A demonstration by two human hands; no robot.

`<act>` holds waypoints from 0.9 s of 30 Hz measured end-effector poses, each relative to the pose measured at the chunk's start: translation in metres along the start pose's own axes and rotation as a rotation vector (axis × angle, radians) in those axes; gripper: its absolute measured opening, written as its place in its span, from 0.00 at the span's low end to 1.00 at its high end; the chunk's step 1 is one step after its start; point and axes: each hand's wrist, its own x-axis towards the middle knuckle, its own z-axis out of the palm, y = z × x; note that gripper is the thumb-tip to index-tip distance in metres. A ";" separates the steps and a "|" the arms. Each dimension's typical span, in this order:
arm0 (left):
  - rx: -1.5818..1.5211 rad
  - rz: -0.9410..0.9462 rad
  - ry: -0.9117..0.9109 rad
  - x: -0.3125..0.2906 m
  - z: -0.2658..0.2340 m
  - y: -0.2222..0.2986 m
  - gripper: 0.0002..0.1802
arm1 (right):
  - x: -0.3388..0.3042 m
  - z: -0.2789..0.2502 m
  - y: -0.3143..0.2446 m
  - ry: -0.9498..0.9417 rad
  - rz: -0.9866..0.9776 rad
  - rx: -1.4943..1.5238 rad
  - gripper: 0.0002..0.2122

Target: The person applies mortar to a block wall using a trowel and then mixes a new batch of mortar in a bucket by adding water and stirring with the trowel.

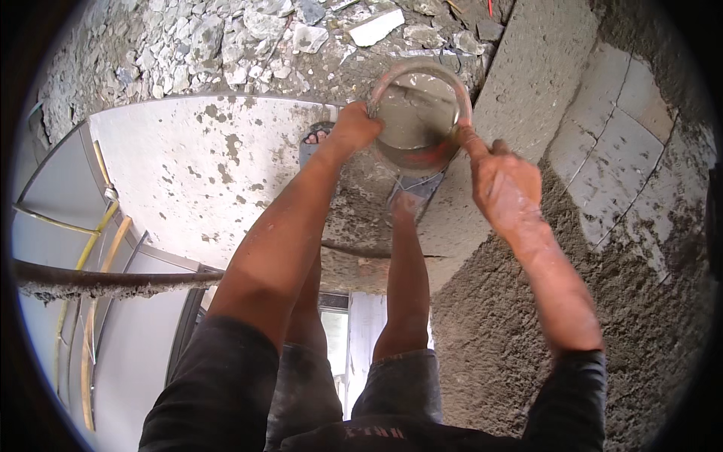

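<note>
From where I stood, the person's left hand (357, 128) was closed around the left rim of a round, pinkish-rimmed bucket (460, 87) holding smooth, wet grey mortar (410, 120). The right hand (506, 184), fingers folded, was at the opposite rim; I could not tell whether it gripped that rim or a handle there, as the spot was blurred. The bucket was out in front of the body, just beyond the right foot (407, 200) in a grey sandal. The left foot (316, 137) showed near the far right corner of a white board (166, 162) spattered with grey blots. Past the board's far edge lay pale, broken stone rubble (226, 49), with a flat white fragment (376, 27) among it. To the person's right spread a rough coat of grey mortar (512, 331), with smooth, pale grey slabs (614, 151) exposed above it. At the left, a crusted brown bar (113, 280) reached in near the board's near edge.
</note>
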 end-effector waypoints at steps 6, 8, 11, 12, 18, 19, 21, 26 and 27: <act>0.104 0.059 -0.020 0.001 0.007 0.006 0.21 | 0.040 0.015 0.020 0.003 -0.067 -0.312 0.12; 0.083 0.095 0.010 0.006 0.004 -0.006 0.22 | 0.047 0.034 0.016 -0.053 -0.062 -0.360 0.11; 0.204 0.217 0.016 0.007 0.015 -0.009 0.22 | 0.037 0.089 0.028 -0.215 -0.057 -0.234 0.12; 0.157 0.224 0.007 0.008 0.023 -0.001 0.23 | 0.028 0.136 0.054 -0.106 -0.067 -0.064 0.13; 0.075 0.196 0.060 -0.006 0.016 -0.022 0.22 | 0.024 0.106 0.012 -0.219 0.138 0.891 0.13; 0.034 0.204 0.043 -0.010 0.014 -0.020 0.22 | 0.022 0.108 0.008 -0.291 0.195 1.022 0.13; 0.019 0.153 0.067 -0.005 0.015 -0.038 0.23 | 0.019 0.107 -0.004 -0.407 0.351 1.287 0.14; -0.198 0.103 0.045 0.006 0.020 -0.065 0.23 | -0.013 0.109 -0.023 -0.320 0.538 1.448 0.16; -0.123 0.112 0.079 0.005 0.019 -0.067 0.21 | -0.024 0.106 -0.024 0.029 0.312 1.293 0.17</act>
